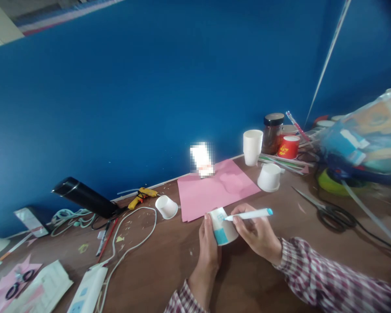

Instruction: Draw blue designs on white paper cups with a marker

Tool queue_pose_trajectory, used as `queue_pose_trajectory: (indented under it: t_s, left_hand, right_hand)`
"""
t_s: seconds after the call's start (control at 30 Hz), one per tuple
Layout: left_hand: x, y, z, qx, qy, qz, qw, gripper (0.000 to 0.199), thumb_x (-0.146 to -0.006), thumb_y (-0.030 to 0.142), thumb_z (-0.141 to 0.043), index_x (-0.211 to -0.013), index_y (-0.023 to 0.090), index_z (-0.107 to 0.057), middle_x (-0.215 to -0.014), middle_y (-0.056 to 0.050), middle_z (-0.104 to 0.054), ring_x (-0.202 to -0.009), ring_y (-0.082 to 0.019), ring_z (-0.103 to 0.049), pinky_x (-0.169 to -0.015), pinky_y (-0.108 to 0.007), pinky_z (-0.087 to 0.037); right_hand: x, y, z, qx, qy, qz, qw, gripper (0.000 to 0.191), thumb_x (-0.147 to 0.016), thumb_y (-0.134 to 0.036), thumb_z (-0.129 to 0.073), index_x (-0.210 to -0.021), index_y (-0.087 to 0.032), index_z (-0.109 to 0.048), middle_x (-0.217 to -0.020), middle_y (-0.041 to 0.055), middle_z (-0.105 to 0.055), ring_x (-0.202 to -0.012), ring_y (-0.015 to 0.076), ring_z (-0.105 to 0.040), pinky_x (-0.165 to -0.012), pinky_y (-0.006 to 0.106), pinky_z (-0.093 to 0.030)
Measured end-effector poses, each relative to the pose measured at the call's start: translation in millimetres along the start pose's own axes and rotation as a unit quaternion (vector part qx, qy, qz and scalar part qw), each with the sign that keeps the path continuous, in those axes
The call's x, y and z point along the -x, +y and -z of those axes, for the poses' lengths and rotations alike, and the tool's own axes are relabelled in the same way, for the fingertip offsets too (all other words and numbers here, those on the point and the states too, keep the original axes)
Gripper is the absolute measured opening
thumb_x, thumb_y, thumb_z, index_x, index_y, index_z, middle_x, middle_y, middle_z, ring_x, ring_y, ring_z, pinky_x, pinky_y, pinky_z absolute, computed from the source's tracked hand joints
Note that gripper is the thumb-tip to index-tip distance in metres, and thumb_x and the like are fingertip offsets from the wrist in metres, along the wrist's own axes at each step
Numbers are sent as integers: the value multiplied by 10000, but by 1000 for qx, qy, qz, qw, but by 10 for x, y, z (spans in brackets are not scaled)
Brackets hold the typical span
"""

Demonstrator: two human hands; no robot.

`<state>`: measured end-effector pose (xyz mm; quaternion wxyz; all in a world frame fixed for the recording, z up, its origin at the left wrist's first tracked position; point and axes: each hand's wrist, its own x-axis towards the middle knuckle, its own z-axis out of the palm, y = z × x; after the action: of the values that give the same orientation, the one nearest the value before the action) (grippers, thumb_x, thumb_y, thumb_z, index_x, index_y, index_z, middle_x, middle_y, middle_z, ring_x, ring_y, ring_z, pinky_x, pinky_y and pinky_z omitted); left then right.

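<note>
My left hand (209, 243) is wrapped round a white paper cup (232, 232), which is tilted over the table's front part. Blue colouring marks the cup's side: a filled blue patch near the rim and a small window-like grid of lines above it. Between the thumb and fingers of my right hand (257, 232) is a white marker (249, 214) with a light blue end, its tip at the grid on the cup. Just behind the cup lie sheets of pink paper (202, 195).
Left: a white cup (166, 207), a yellow glue gun (142, 196), a black cylinder (84, 198), a power strip (88, 289) with its cable, and small scissors (19, 284). Right: stacked cups (253, 147), another white cup (269, 177), a red cup (289, 147) and large scissors (329, 213).
</note>
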<state>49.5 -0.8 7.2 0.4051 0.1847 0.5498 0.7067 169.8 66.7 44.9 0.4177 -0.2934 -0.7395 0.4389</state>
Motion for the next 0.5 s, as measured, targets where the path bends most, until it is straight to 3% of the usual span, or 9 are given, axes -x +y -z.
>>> queue_pose_trajectory:
  t_s: [0.27,0.5]
  left_hand:
    - [-10,18,-12,-1,10,22,1000,651,-766,670,-544,-1036,94,-684,-933,-125,-712,-895,-249,-639,-830,-355,-483]
    - [-13,6,-28,23,3,19,1000,628,-800,640,-528,-1080,98,-674,-1090,-151,-689,-1038,-270,-614,-935,-374,-455]
  right_hand:
    - [-4,19,-5,4,14,0,1000,160,-884,-287,-510,-767,-191,-560,-575,-14,-527,-463,110,-444,-409,208,-359]
    - [-8,66,2,-30,46,7,998,170,-909,-296,-493,-803,-182,-560,-615,0,-559,-502,119,-502,-451,214,-412]
